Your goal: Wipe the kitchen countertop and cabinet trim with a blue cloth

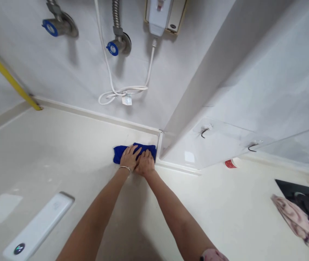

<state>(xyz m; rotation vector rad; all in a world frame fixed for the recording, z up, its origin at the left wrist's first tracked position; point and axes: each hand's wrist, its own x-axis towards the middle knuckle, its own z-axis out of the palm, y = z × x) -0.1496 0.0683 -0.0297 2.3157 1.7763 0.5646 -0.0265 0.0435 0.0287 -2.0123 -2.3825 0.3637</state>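
Note:
A folded dark blue cloth (146, 148) lies on the cream countertop (83, 145), its right end against the raised strip at the wall's corner. My left hand (129, 158), with a thin bracelet on its wrist, presses down on the cloth's middle with fingers stretched over it. Close beside it, my right hand (145, 163) grips the right part of the cloth with its fingers bent. The hands touch or nearly touch, and the cloth under the palms is hidden.
A long white device (38, 228) lies at lower left. Above hang a coiled white cord (123, 90) and two blue-handled valves (113, 48). A yellow pipe (10, 78) stands left. On the right are wall hooks (205, 132), a red-and-white roll (230, 164), a black hob (307, 197) and a pink cloth (294, 217).

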